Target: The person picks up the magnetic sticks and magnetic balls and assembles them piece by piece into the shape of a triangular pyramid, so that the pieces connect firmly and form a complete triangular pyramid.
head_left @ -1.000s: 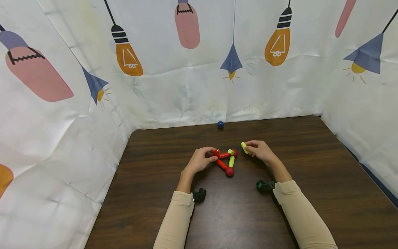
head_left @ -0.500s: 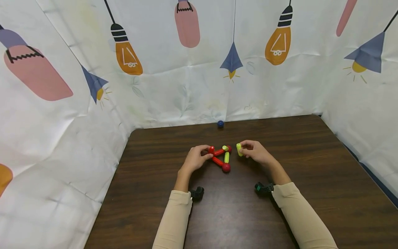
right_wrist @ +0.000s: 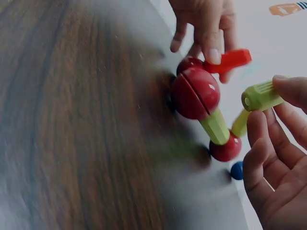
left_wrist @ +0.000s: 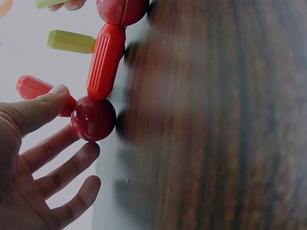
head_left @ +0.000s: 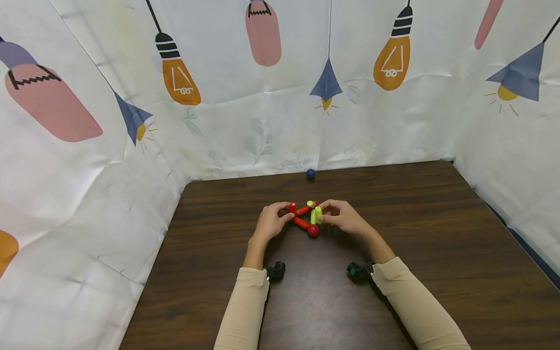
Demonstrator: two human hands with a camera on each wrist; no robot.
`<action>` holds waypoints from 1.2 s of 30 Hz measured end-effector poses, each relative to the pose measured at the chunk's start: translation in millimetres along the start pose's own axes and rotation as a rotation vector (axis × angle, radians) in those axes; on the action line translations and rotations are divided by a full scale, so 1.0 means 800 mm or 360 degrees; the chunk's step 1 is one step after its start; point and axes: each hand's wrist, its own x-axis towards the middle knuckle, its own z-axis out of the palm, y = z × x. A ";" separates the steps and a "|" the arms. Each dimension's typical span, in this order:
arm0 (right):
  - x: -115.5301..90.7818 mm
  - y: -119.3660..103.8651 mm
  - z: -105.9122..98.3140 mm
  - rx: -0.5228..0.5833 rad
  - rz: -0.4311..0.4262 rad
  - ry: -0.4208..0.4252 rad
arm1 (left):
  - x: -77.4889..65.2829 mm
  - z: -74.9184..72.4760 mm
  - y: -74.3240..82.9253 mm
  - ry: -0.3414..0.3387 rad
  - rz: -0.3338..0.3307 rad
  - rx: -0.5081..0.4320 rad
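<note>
A triangle of red balls, two red rods [left_wrist: 105,62] and a yellow-green rod [right_wrist: 214,126] lies on the table. At its left corner, my left hand [head_left: 270,224] pinches a short red rod [left_wrist: 33,87] that stands up from a red ball [left_wrist: 93,119]; the fingertips are right at that ball. Another yellow-green rod [left_wrist: 72,41] rises from the back ball [right_wrist: 225,146]. My right hand [head_left: 343,217] pinches a loose yellow-green rod [right_wrist: 261,96] between thumb and index finger, held upright above the front ball [head_left: 312,231].
A small blue ball [head_left: 310,173] lies at the back edge of the dark wood table [head_left: 210,204]. A white cloth with printed lamps [head_left: 262,136] hangs behind and at the sides. Black wrist cameras [head_left: 276,271] are strapped to both wrists.
My right hand has moved left with the yellow-green rod, from beside the triangle to its right side. The triangle and my left hand have shifted slightly left and away from me.
</note>
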 end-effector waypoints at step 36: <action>0.004 -0.015 0.035 -0.0088 0.0018 0.0119 | 0.003 0.015 0.007 0.0011 0.0089 0.0075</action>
